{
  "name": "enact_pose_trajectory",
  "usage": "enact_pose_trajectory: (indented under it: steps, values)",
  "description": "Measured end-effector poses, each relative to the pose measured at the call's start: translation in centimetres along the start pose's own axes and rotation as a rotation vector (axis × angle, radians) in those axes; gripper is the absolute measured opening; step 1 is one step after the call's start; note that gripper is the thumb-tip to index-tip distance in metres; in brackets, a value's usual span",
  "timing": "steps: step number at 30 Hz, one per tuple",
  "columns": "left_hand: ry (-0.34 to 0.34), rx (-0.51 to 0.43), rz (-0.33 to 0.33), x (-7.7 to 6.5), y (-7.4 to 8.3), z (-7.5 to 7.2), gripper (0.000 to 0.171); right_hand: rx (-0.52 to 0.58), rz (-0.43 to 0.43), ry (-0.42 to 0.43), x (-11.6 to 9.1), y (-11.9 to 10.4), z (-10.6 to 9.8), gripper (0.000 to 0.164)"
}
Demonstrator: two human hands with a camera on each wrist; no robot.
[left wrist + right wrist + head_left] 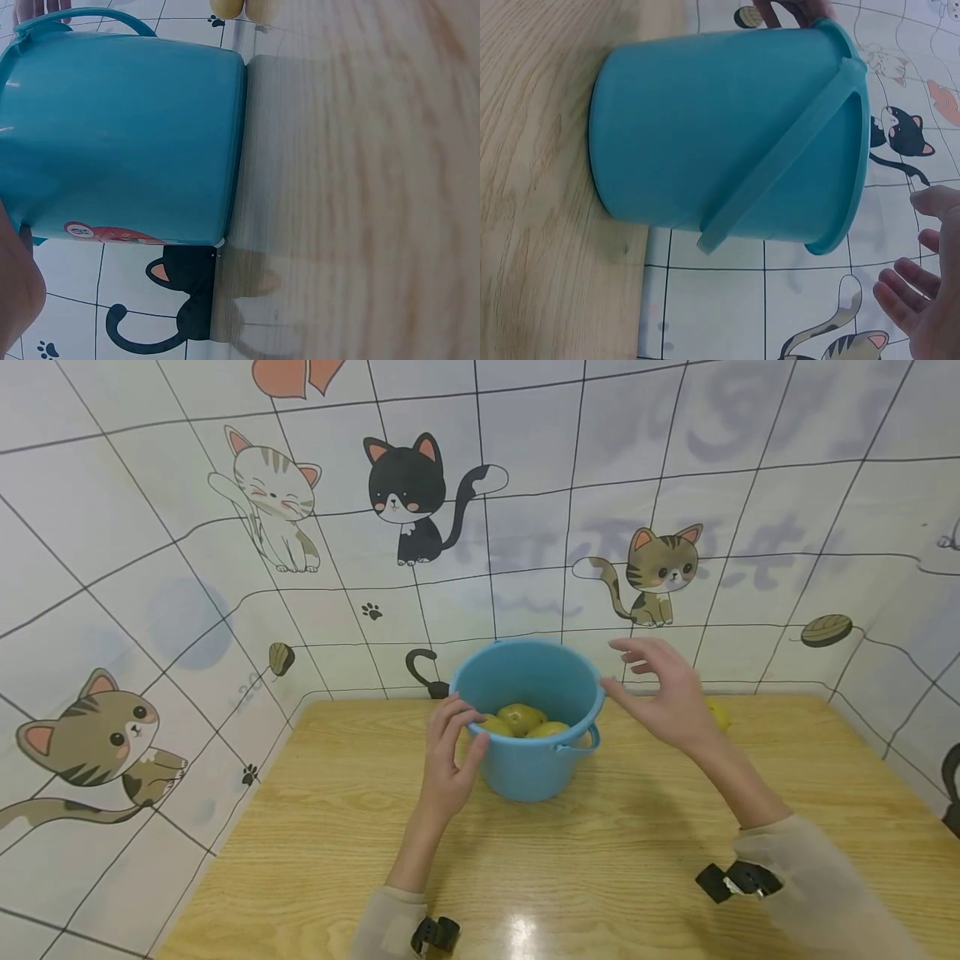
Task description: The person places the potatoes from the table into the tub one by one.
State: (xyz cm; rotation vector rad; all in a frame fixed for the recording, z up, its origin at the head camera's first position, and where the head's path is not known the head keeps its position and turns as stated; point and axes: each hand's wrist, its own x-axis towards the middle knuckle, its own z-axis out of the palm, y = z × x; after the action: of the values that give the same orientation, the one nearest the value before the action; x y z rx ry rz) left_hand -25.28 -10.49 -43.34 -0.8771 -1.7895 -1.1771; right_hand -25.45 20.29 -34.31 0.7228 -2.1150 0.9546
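Observation:
A light blue plastic bucket stands upright on the wooden table, its handle hanging down at the right front. Inside lie several yellow-green fruits, partly hidden by the front wall. At the left side of the rim, my left hand holds the bucket, fingertips over the edge and thumb outside. My right hand is raised to the right of the rim, fingers spread and holding nothing. The right wrist view shows this right hand apart from the bucket, with the left hand at its far side.
A yellow fruit lies on the table behind my right wrist, partly covered by it. The wooden table meets walls with black grid lines and cartoon cats at the back and sides. Black straps are on both sleeves.

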Motion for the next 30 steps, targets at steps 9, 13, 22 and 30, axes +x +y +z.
enact_pose_trajectory:
  steps: [9, 13, 22, 30]
  values:
    - [-0.001, -0.002, 0.001, 0.0, 0.0, 0.0, 0.028, -0.052, 0.053, 0.016, -0.3, 1.6, -1.5, 0.052]
    - [-0.002, -0.001, 0.004, 0.1, 0.0, 0.1, 0.028, -0.080, 0.094, 0.009, -0.6, 2.7, -2.1, 0.050]
    - [-0.002, 0.002, 0.001, 0.1, -0.1, 0.0, 0.028, -0.108, 0.201, -0.023, -1.0, 4.8, -3.6, 0.050]
    - [0.000, 0.006, 0.000, 0.1, -0.1, 0.1, 0.026, -0.141, 0.351, -0.086, -1.9, 6.5, -4.4, 0.052]
